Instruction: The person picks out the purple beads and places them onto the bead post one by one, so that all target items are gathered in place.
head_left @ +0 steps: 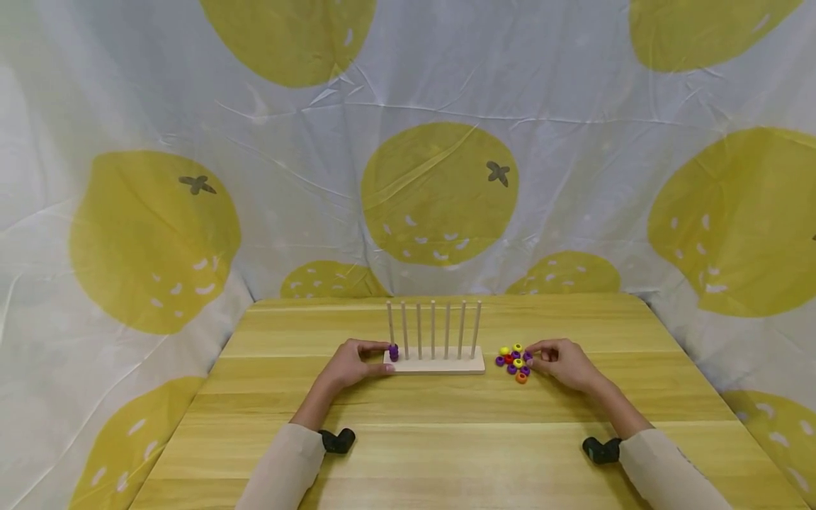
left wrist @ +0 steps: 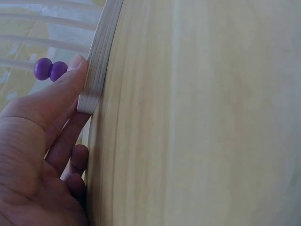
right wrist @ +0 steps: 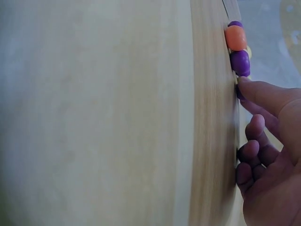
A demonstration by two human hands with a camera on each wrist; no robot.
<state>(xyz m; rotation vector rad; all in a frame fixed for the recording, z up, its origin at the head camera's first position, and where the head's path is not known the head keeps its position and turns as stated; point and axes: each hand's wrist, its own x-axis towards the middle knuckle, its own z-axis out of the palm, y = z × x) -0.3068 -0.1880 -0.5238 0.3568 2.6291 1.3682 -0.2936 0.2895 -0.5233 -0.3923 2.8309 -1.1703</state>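
Note:
A pale wooden peg stand (head_left: 443,366) with several upright rods stands mid-table. Two purple beads (head_left: 393,353) are stacked on its leftmost rod, one touching the other. My left hand (head_left: 347,364) holds the left end of the base, thumb in front; the left wrist view shows the thumb on the wooden base (left wrist: 96,66) beside the purple beads (left wrist: 50,69). Right of the stand lies a cluster of purple, yellow, red and orange beads (head_left: 519,363). At its right edge my right hand (head_left: 564,365) pinches a purple bead (right wrist: 240,92), mostly hidden by thumb and fingertip.
The wooden tabletop (head_left: 421,453) reaches back to a white curtain (head_left: 293,191) printed with yellow fruit. Black wrist-worn devices (head_left: 338,441) sit at both cuffs. An orange bead (head_left: 521,378) lies at the near side of the cluster.

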